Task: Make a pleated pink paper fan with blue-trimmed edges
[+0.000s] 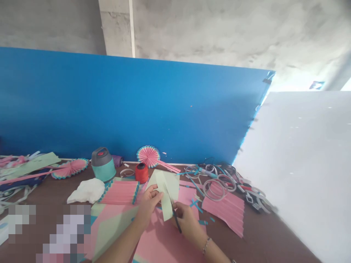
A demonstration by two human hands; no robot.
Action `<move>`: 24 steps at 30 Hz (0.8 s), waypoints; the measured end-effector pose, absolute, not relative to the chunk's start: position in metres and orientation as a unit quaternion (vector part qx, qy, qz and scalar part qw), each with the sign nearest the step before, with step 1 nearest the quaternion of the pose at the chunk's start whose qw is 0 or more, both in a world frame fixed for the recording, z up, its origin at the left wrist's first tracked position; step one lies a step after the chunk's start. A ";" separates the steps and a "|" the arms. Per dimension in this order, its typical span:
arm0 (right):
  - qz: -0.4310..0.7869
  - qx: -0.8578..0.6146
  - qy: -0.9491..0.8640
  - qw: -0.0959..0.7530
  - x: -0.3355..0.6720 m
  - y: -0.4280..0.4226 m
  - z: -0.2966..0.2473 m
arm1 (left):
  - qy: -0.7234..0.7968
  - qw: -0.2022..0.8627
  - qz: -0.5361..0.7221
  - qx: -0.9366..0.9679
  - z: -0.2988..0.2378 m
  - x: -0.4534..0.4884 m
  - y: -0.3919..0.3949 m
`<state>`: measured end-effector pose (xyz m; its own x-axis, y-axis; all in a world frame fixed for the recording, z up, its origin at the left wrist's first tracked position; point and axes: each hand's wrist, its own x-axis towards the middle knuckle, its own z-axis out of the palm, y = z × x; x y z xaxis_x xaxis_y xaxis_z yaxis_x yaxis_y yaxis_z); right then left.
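My left hand [150, 204] pinches the left edge of a pale green paper strip [165, 204], held upright above the table. In my right hand [188, 219] is a pair of black-handled scissors [175, 213], its blades pointing up and away along the strip's right side. Whether the blades are parted I cannot make out. Beneath both hands lie sheets of pink paper [164, 244] and a larger pale green sheet [173, 182]. Small blue paper scraps [195, 204] are scattered to the right of my right hand.
Pleated pink paper [120, 193] and a white cloth-like wad [87, 190] lie left, near a teal container [103, 166] and red thread spool [141, 173]. A paper fan [148, 156] leans on the blue partition [153, 109]. Coiled cables [215, 189] and pleated pink paper sit right.
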<state>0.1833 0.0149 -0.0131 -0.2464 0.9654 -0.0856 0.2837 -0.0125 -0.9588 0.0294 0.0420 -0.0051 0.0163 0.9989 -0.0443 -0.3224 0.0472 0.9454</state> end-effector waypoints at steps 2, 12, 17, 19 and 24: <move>0.497 -0.506 -0.615 0.344 0.183 0.015 -0.014 | 0.421 0.588 0.563 0.399 -0.005 0.030 0.042; 0.480 -0.525 -0.615 0.341 0.183 0.016 -0.014 | 0.424 0.586 0.565 0.399 -0.002 0.029 0.040; 0.469 -0.531 -0.617 0.342 0.183 0.017 -0.013 | 0.420 0.590 0.561 0.401 -0.001 0.029 0.039; 0.473 -0.531 -0.614 0.342 0.183 0.017 -0.015 | 0.430 0.583 0.560 0.402 0.000 0.028 0.039; 0.476 -0.527 -0.625 0.325 0.184 0.016 -0.017 | 0.476 0.524 0.585 0.396 0.001 0.026 0.040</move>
